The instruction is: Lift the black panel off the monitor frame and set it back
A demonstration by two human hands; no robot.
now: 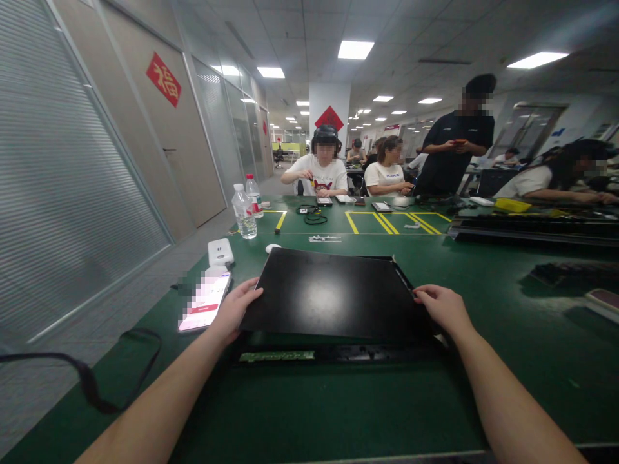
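Note:
A flat, glossy black screen panel [309, 290] spans the space between my two hands. It lies over a shallow black frame [377, 354], whose near strip shows in front with a green circuit board [278, 356] along it. The panel's left side looks raised above the frame. My left hand [236, 308] is closed on the panel's left edge, thumb on top. At the opposite side, my right hand [442, 306] pinches the right edge, where panel and frame rim lie close together; its lower fingers are partly hidden.
Left of the panel lie a lit phone [206, 299] and a white device [220, 252]; water bottles [245, 212] stand behind. A black strap [91, 380] hangs at the left edge. Dark long strips [532, 229] lie at right. A co-worker [322, 167] sits opposite across the green table [338, 412].

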